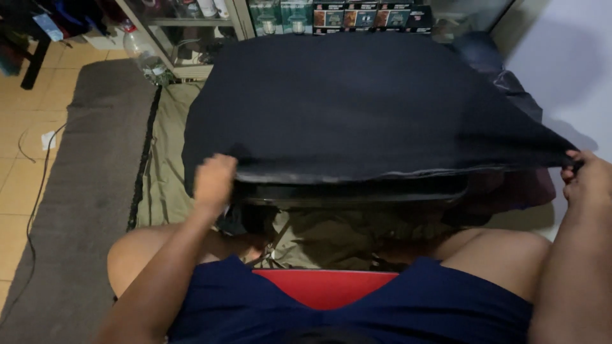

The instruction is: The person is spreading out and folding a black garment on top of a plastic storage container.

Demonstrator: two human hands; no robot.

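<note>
Both hands pinch the near hem of a large dark navy cloth garment [357, 108], holding it stretched wide and raised in front of the person. Left hand [214, 181] has its grip curled shut around the hem at the garment's left corner, knuckles up, with the forearm rising from the lower left of the view. Right hand [586, 178] grips the opposite corner at the far right edge, fingers closed on the fabric, wrist bent and the arm coming up along the right border.

Below the spread cloth lies a crumpled olive-green fabric sheet [331, 236], partly hidden by it, between the person's bare knees. A grey floor mat [83, 191] runs along the left, beside beige floor tiles [25, 127] with a thin dark cable [35, 204] across them. Behind the garment stands a glass-fronted cabinet [191, 38] and a row of printed boxes [370, 16]. White wall [567, 57] fills the upper right.
</note>
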